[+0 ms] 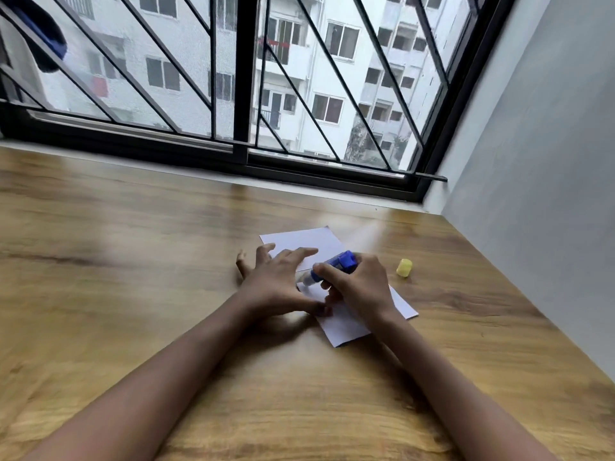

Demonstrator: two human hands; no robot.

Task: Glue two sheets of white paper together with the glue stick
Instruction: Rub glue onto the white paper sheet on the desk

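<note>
Forearms are reaching in from the bottom edge across the wooden table (pixel 133 294), bare and meeting over the work. Nearest of the task's things, a white sheet (pixel 342 327) is lying flat and turned at an angle on the wood, its near corner pointing back toward the person; much of it is hidden under the hands. The left hand (pixel 276 284) is pressing down beside and partly on it, fingers spread wide apart, thumb tip lying on the paper. The right hand (pixel 361 287) is gripping the glue stick (pixel 332 266), its fingers wrapped closed around the barrel. That stick is looking blue with a darker blue base pointing up and away, tilted so its pale tip is aiming down at the sheet's far left part; whether the tip is touching is too blurred to tell. Just beyond, a second white sheet (pixel 303 241) is lying flat, partly covered by the left fingers. Off to the right, apart from both sheets, a small yellow cap (pixel 404 267) is sitting on the wood. Farthest back, a barred window (pixel 246 94) is showing pale apartment blocks
</note>
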